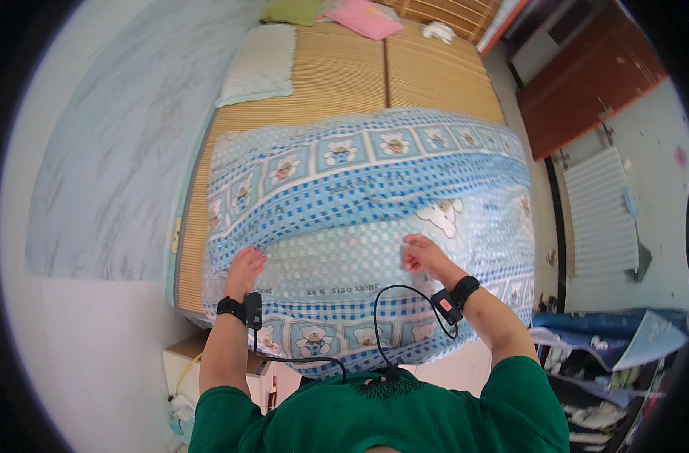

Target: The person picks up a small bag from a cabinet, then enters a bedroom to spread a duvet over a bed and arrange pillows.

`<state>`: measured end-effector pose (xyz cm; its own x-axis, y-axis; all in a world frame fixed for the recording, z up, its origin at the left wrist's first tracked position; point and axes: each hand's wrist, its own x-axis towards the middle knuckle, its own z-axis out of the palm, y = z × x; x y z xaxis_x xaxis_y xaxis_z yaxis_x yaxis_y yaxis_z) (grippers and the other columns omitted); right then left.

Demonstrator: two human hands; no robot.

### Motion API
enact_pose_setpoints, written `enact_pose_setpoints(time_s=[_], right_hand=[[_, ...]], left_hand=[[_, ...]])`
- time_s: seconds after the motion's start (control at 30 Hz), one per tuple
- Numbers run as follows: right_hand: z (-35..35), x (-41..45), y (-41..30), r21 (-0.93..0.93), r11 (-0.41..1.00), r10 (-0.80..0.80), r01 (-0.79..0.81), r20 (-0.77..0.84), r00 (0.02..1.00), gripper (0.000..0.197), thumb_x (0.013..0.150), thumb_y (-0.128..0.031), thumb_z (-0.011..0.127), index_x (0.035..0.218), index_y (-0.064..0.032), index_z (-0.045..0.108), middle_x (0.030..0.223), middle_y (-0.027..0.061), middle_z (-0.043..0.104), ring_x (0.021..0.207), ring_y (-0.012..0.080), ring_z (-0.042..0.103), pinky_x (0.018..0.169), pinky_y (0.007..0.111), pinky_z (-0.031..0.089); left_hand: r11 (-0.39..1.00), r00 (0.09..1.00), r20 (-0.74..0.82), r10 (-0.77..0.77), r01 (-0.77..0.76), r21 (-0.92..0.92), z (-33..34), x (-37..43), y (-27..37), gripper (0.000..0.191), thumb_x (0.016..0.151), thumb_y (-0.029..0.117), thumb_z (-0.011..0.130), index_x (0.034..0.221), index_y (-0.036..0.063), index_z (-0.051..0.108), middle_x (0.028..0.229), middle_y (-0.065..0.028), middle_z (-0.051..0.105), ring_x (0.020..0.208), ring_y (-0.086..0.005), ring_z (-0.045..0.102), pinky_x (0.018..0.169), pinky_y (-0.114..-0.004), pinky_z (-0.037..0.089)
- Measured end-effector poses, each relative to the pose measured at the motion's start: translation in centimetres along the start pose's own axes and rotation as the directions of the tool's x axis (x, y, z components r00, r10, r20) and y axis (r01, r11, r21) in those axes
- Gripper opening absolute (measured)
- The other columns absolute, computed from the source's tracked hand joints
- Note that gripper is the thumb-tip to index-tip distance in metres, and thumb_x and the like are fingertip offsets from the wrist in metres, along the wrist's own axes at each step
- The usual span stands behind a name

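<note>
A blue-and-white quilt (333, 255) printed with teddy bears and checks is spread across the bed before me, its near edge hanging down by my body. Wrinkles run across its middle, where a darker blue checked band meets the paler part. My left hand (246, 273) is at the quilt's left side, fingers loosely extended and nothing seen in them. Over the right half, below a printed white bear head, is my right hand (426, 257) with its fingers partly curled. Whether those fingertips touch or pinch the fabric cannot be made out.
Under the quilt lies a bamboo sleeping mat (339, 68), with a pale pillow (262, 65) and a pink pillow (364, 18) farther up. A wall (124, 170) borders the left. Right stand a radiator (602, 209) and a cloth-laden rack (593, 368). Cables hang from my wrist devices.
</note>
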<state>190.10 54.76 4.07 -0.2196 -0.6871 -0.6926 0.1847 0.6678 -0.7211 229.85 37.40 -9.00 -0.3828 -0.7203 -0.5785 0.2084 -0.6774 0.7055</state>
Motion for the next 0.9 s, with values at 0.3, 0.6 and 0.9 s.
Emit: enact_pose_setpoints(time_s=[0.3, 0.6, 0.9], right_hand=[[-3.4, -9.7, 11.1, -0.029, 0.999, -0.024, 0.026, 0.063, 0.998, 0.041, 0.077, -0.008, 0.050, 0.117, -0.0087, 0.037, 0.070, 0.0047, 0.056, 0.057, 0.0121, 0.053, 0.051, 0.023, 0.044], [-13.5, -15.0, 22.1, 0.022, 0.993, -0.119, 0.119, 0.024, 0.993, 0.030, 0.075, -0.008, 0.051, 0.105, -0.0036, 0.045, 0.069, 0.0052, 0.055, 0.055, 0.0117, 0.053, 0.048, 0.023, 0.044], [-28.0, -31.2, 41.3, 0.248, 0.966, 0.146, -0.078, -0.269, 0.952, 0.026, 0.074, -0.008, 0.051, 0.099, -0.0009, 0.046, 0.067, 0.0079, 0.054, 0.052, 0.0141, 0.053, 0.045, 0.024, 0.043]], left_hand=[[0.998, 1.000, 0.006, -0.015, 0.015, 0.066, 6.6, -2.3, -1.6, 0.028, 0.082, 0.020, 0.047, 0.106, 0.0072, 0.042, 0.099, -0.0092, 0.051, 0.088, -0.0218, 0.054, 0.069, -0.030, 0.043], [0.968, 0.991, 0.124, -0.046, 0.014, 0.249, 19.7, -9.5, -8.9, 0.019, 0.081, 0.016, 0.049, 0.097, 0.0066, 0.047, 0.087, -0.0055, 0.054, 0.077, -0.0158, 0.056, 0.061, -0.025, 0.043], [0.759, 0.986, 0.043, 0.159, -0.150, 0.633, 30.3, -14.5, -19.6, 0.024, 0.074, 0.008, 0.051, 0.098, 0.0027, 0.048, 0.078, -0.0028, 0.049, 0.070, -0.0126, 0.045, 0.059, -0.023, 0.037]])
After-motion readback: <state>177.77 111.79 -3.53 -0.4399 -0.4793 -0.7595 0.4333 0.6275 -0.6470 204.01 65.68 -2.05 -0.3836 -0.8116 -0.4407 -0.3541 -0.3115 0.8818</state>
